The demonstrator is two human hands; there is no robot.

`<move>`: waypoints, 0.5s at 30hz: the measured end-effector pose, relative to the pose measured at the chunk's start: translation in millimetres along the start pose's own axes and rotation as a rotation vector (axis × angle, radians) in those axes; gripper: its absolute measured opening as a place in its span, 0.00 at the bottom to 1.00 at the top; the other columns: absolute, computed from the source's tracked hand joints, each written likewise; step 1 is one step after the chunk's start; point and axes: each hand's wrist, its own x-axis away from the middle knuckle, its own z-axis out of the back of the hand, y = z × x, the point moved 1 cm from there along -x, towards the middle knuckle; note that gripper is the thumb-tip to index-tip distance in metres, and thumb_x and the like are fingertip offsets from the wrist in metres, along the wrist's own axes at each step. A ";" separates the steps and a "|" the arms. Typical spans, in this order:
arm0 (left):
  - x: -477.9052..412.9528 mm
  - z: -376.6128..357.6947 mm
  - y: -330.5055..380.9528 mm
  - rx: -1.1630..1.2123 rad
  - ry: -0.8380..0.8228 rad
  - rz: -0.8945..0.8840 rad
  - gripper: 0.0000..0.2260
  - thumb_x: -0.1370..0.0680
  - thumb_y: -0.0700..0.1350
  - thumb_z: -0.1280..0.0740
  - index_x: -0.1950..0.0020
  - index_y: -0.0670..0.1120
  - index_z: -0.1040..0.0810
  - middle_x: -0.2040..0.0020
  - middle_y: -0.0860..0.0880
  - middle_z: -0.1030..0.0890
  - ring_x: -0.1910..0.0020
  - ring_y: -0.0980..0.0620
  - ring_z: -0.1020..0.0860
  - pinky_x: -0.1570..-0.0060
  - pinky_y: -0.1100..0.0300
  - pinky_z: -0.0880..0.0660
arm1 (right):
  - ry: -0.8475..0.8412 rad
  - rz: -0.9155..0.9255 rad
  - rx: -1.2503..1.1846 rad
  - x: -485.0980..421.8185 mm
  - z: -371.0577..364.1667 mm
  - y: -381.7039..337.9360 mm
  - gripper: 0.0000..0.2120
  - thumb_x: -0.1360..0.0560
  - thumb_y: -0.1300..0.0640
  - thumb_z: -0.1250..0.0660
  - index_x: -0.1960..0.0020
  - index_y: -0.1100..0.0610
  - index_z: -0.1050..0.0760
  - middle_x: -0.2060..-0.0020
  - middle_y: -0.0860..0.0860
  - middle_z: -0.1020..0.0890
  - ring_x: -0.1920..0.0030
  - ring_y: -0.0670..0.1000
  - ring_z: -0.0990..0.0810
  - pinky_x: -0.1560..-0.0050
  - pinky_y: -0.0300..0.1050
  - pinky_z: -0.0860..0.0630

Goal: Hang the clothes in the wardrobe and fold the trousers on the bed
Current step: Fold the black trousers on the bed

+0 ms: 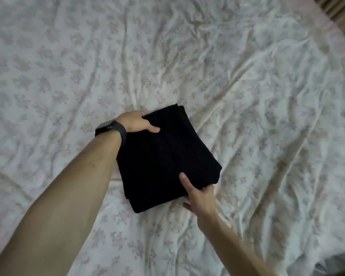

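the black trousers (167, 154) lie on the bed (247, 96), near the middle of my view, folded into a thick, compact packet of several layers. the packet sits a little turned, so that one corner points away from me and one corner points toward me. at the edges i can see the layers stacked one on another.

my left hand (135, 121) holds the packet at its far left edge. the thumb lies flat on top of the cloth and the other fingers go around the edge, where the cloth hides them, so this hand pinches the fold between thumb and fingers. on this wrist i wear a dark band (116, 130).

my right hand (199, 196) holds the near right corner. here too the thumb rests on top of the black cloth, pointing away from me, and the fingers go under the corner. i cannot see their tips. the grip is a pinch on the trousers, not a flat press.

both forearms are bare and reach in from the bottom of the view, the left one longer across it. the sheet (68, 66) under the trousers is pale with a faint flower pattern and has many wrinkles. at the lower right corner there is something grey (337, 263), which i cannot identify.
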 end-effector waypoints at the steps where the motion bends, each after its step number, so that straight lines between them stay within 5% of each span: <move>1: 4.0 1.7 1.3 0.006 -0.026 0.029 0.48 0.42 0.72 0.25 0.27 0.49 0.27 0.32 0.50 0.24 0.36 0.45 0.24 0.32 0.48 0.29 | 0.014 0.034 -0.015 -7.0 -1.7 -0.2 0.35 0.35 0.38 0.21 0.33 0.45 0.29 0.45 0.42 0.17 0.44 0.48 0.17 0.47 0.58 0.17; 6: 31.5 -3.6 -20.9 0.290 -0.178 0.055 0.16 0.28 0.50 0.24 0.42 0.47 0.16 0.45 0.46 0.14 0.44 0.43 0.17 0.34 0.46 0.26 | 0.184 0.130 0.064 -28.7 34.6 -29.4 0.27 0.34 0.42 0.23 0.39 0.48 0.27 0.48 0.47 0.16 0.49 0.52 0.15 0.46 0.58 0.17; 9: 70.0 -40.4 -39.3 0.541 -0.161 -0.004 0.19 0.26 0.48 0.23 0.36 0.51 0.19 0.42 0.51 0.15 0.40 0.47 0.19 0.38 0.51 0.25 | 0.212 0.220 0.132 -31.1 60.7 -65.7 0.25 0.27 0.48 0.23 0.34 0.48 0.29 0.48 0.49 0.17 0.51 0.51 0.16 0.43 0.55 0.18; 15: 195.3 -94.2 -80.9 1.032 0.073 0.025 0.26 0.28 0.45 0.21 0.33 0.55 0.24 0.40 0.53 0.16 0.41 0.48 0.18 0.43 0.52 0.22 | -0.071 0.460 0.419 11.8 41.6 -131.8 0.26 0.26 0.54 0.24 0.31 0.42 0.30 0.48 0.48 0.18 0.52 0.49 0.16 0.54 0.47 0.18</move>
